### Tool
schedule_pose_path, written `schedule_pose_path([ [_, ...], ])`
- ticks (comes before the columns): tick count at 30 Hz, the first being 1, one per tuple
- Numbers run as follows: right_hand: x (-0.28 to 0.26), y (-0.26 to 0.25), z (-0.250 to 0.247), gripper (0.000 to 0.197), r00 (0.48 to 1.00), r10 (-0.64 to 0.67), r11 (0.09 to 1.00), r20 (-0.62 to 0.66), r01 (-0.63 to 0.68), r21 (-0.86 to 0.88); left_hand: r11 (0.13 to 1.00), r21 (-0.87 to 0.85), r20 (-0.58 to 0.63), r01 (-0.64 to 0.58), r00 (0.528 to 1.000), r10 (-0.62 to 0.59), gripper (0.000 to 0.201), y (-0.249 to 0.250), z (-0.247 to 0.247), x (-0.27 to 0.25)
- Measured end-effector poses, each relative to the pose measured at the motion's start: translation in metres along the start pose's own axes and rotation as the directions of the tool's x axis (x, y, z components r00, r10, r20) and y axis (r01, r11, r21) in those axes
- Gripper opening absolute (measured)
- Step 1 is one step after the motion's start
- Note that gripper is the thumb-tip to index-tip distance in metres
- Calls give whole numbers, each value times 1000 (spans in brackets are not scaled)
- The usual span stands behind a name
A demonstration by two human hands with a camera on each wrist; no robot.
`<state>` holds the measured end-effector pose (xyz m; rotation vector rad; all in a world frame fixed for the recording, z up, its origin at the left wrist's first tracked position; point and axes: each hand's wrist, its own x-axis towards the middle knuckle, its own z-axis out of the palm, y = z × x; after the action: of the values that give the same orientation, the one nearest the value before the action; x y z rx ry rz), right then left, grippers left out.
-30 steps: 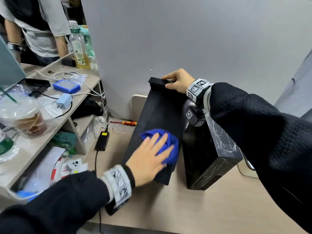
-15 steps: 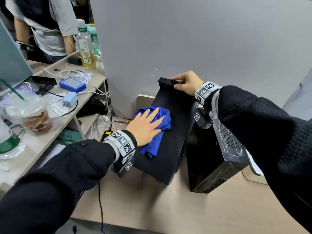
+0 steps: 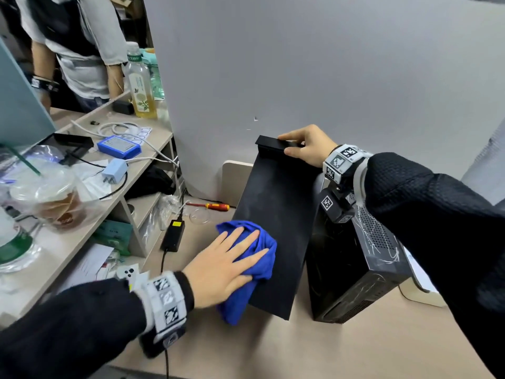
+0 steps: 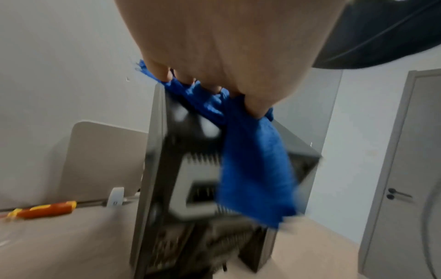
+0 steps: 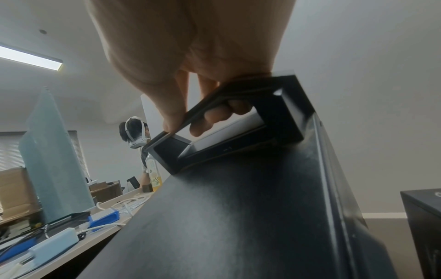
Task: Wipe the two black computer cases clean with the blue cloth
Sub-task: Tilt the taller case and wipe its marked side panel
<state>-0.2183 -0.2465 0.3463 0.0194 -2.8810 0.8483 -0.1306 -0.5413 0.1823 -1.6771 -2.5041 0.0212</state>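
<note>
Our left hand point(image 3: 218, 265) presses the blue cloth point(image 3: 257, 250) flat-fingered against the near computer case point(image 3: 276, 214), tilted on the worktop point(image 3: 355, 348). Our right hand point(image 3: 310, 146) grips its handle point(image 3: 273, 144). Pressing harder risks sliding it into the second case point(image 3: 352, 269) beside.

Left wrist view: computer case point(image 4: 190, 188) motion-blurred; blue cloth point(image 4: 253, 169) hides part of its face.

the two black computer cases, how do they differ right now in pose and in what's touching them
The left case leans tilted; the right case stands upright on the desk. The right hand grips the left case's top handle, and the left hand presses the blue cloth on its side; no hand holds the right case. Both are black towers.
</note>
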Motion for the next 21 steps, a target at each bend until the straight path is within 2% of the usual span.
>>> schedule_pose_path([
  [3, -1, -3, 0, 37, 999, -26, 1000, 21, 26, -2, 994, 72, 12, 78, 997, -79, 58, -30, -23, 60],
  [6, -2, -7, 2, 37, 999, -49, 999, 23, 50, -22, 989, 60, -16, 136, 991, -135, 60, -58, -53, 114],
  [8, -2, -7, 2, 37, 998, -52, 999, 25, 52, -15, 979, 57, 33, 196, 980, -198, 61, -68, -60, 132],
  [10, -2, -8, 2, 37, 999, -44, 999, 22, 45, -21, 974, 40, 42, 222, 974, -223, 70, -66, -61, 133],
  [11, -2, -8, 1, 37, 999, -38, 999, 19, 39, -24, 977, 42, 42, 210, 976, -212, 75, -60, -59, 127],
  [13, -3, -6, 1, 37, 999, -27, 999, 17, 27, -25, 989, 81, 45, 122, 991, -125, 69, -43, -46, 102],
  [17, -6, 2, -3, 37, 1000, -7, 1000, 5, 7, 3, 985, 152, 8, -76, 997, 76, 60, -7, -10, 13],
  [19, -8, 4, -3, 37, 1000, -11, 1000, 3, 11, 7, 986, 129, 11, -110, 994, 110, 62, 0, 0, -23],
  [21, -9, 2, -2, 37, 1000, -16, 1000, 4, 16, 9, 984, 106, 24, -144, 990, 142, 60, -3, 0, -28],
])
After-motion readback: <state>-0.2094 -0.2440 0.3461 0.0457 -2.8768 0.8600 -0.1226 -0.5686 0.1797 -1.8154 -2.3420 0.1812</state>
